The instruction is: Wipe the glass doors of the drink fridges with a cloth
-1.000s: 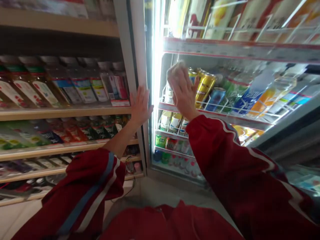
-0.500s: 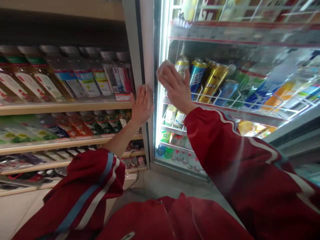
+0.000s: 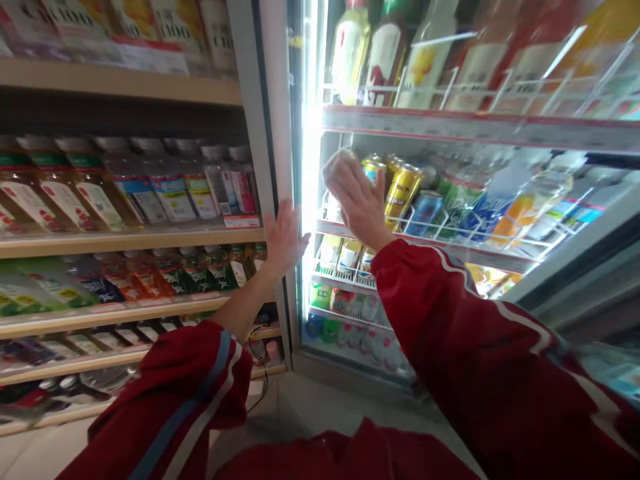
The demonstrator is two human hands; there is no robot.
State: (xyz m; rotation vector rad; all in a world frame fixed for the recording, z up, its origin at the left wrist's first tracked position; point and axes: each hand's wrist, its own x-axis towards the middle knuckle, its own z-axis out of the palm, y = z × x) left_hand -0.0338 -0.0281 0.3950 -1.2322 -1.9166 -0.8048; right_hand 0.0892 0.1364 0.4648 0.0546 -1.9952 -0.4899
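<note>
My right hand (image 3: 356, 200) reaches into a lit drinks fridge, fingers curved round a pale can (image 3: 340, 162) at the left end of a wire shelf (image 3: 450, 233). Beside that can stand a gold can (image 3: 403, 190) and a blue can (image 3: 425, 207). My left hand (image 3: 285, 237) lies flat, fingers spread, on the grey fridge frame (image 3: 273, 133), holding nothing. Both arms wear red sleeves with stripes.
Wooden shelves (image 3: 130, 240) at the left carry rows of bottled drinks. Tall bottles (image 3: 350, 47) stand on the fridge's upper shelf, and small cans and bottles (image 3: 345, 257) fill the lower ones. The open glass fridge door (image 3: 575, 267) hangs at the right.
My right hand has stayed wrapped on the pale can at the shelf's left end, shifting slightly. My left hand stays flat on the frame. The view has tilted upward.
</note>
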